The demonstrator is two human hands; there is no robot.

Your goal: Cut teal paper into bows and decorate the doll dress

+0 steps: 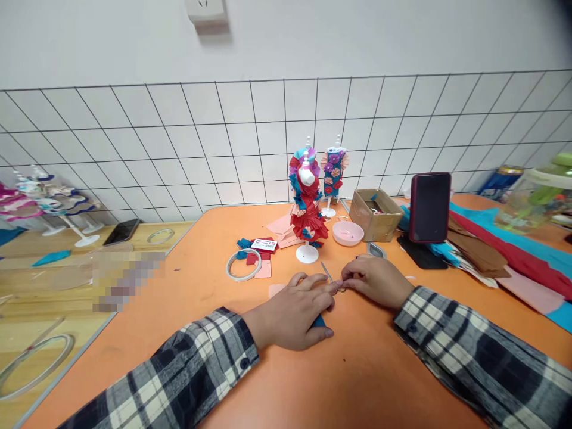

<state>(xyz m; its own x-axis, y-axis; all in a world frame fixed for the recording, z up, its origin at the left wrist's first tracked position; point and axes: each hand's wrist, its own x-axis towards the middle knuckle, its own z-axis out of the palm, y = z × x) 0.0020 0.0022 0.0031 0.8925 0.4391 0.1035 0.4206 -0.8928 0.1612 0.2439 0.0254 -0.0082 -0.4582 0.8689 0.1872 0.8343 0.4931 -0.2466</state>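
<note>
My left hand (299, 313) lies palm down on the orange table with its fingers stretched out. A bit of dark blue crepe paper (319, 322) shows from under it between thumb and fingers. Close to its index fingertip, my right hand (378, 280) has its thumb and fingers closed in a pinch; what they hold, if anything, is too small to tell. Scissors (326, 271) lie between the hands, blade pointing away, their handles partly hidden by the fingers. Just beyond stands a small white dress form (308, 214) clad in red and blue crepe paper ruffles.
A tape roll (243, 265) lies left of the hands among paper scraps. Behind are a pink bowl (347, 233), a cardboard box (375, 214) and a second dress form (333, 173). A phone (429, 208) stands upright at right, beside coloured crepe paper (531, 250).
</note>
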